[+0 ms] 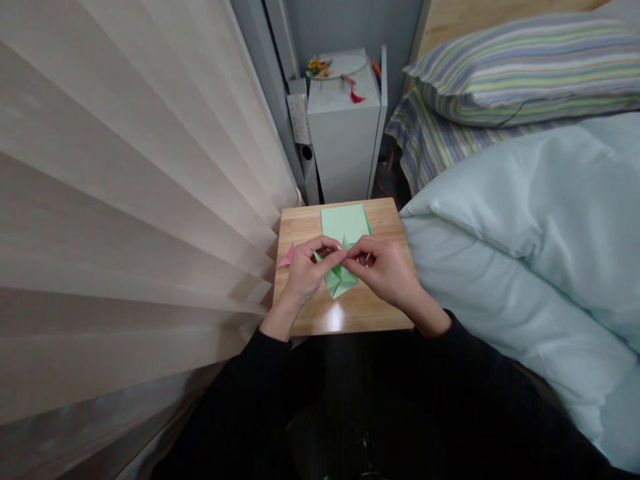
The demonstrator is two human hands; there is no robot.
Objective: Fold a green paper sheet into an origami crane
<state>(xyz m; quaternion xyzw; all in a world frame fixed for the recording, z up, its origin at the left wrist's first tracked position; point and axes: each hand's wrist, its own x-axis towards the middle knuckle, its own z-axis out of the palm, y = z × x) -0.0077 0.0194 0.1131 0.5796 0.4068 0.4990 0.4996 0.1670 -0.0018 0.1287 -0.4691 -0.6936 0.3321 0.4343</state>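
We find the folded green paper (339, 285) at the clock's centre, over the wooden table (315, 317); the left hand (307, 269) and right hand (385, 267) each pinch its upper part between thumb and fingers. From there, a pink paper piece (287, 256) lies at 10 o'clock, green sheets (340, 220) at 12, a pale blue duvet (525, 267) at 3. Farther off, we record a white cabinet (340, 150) at 12; marks on the white panel (299, 121) beside it are too small to read.
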